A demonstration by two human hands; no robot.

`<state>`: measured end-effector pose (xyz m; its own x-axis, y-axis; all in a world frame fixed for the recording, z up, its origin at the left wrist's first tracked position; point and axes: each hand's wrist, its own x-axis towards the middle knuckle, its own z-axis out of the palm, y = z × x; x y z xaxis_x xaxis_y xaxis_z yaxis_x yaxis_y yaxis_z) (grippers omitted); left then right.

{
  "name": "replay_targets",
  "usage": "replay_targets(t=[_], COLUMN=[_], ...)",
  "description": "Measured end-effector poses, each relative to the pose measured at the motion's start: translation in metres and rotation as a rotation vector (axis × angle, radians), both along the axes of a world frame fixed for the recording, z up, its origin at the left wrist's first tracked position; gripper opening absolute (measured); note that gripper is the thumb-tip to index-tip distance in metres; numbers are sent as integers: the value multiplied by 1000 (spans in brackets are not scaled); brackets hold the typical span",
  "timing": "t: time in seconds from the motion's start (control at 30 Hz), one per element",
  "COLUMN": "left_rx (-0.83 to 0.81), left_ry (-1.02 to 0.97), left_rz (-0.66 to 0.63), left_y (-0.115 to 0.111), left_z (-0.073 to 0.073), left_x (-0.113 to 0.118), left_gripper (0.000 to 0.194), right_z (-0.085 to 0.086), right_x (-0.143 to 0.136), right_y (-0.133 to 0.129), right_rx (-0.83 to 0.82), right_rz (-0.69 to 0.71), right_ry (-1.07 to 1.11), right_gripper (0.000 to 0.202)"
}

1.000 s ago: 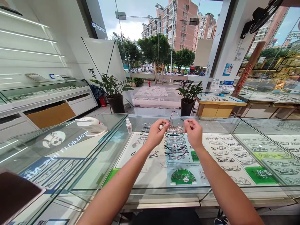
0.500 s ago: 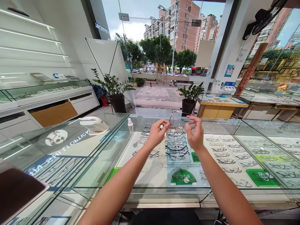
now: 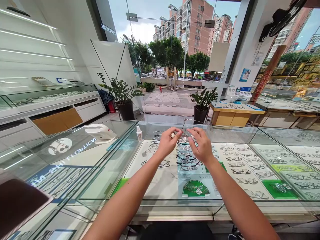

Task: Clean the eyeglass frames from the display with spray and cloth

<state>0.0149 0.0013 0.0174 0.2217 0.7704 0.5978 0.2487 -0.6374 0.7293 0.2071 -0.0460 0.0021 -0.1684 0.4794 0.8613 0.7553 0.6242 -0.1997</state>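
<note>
My left hand is closed in a pinch on a pair of thin-framed eyeglasses, held up above the glass display counter. A small pale object shows at its fingers, too small to name. Close to the right side of the glasses is my right hand, its thumb and fingers apart with nothing visible between them. Whether a fingertip touches the frame, I cannot tell. Under the glass below both hands lie rows of eyeglass frames.
A white spray bottle stands on the counter left of my hands. Farther left is a white device. Potted plants stand beyond the counter, before a glass front. A dark brown object sits at the lower left.
My right hand has moved left, closer to the glasses. My left hand stays in nearly the same place, still pinching them.
</note>
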Motion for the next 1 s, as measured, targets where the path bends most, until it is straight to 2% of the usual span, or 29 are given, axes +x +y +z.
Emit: replay_targets(t=[0.23, 0.4, 0.57, 0.77, 0.87, 0.93, 1.0], left_rx=[9, 13, -49, -73, -68, -52, -6], left_ry=[31, -12, -146, -242, -221, -193, -166], left_rz=[-30, 67, 143, 208, 192, 148, 76], left_y=[-1, 3, 5, 4, 3, 0, -4], left_z=[-1, -4, -2, 3, 4, 3, 2], left_x=[2, -1, -3, -5, -5, -2, 2], left_gripper=[33, 32, 32, 35, 33, 31, 30], right_z=[-1, -2, -7, -10, -7, -5, -5], right_x=[-1, 0, 3, 1, -2, -6, -12], right_y=[1, 3, 8, 9, 6, 4, 2], right_rx=[-64, -81, -123, -195, -187, -170, -170], right_rz=[-120, -225, -293, -262, -240, -170, -51], right_ry=[-99, -44, -78, -106, -62, 8, 89], right_gripper=[36, 24, 29, 32, 26, 23, 32])
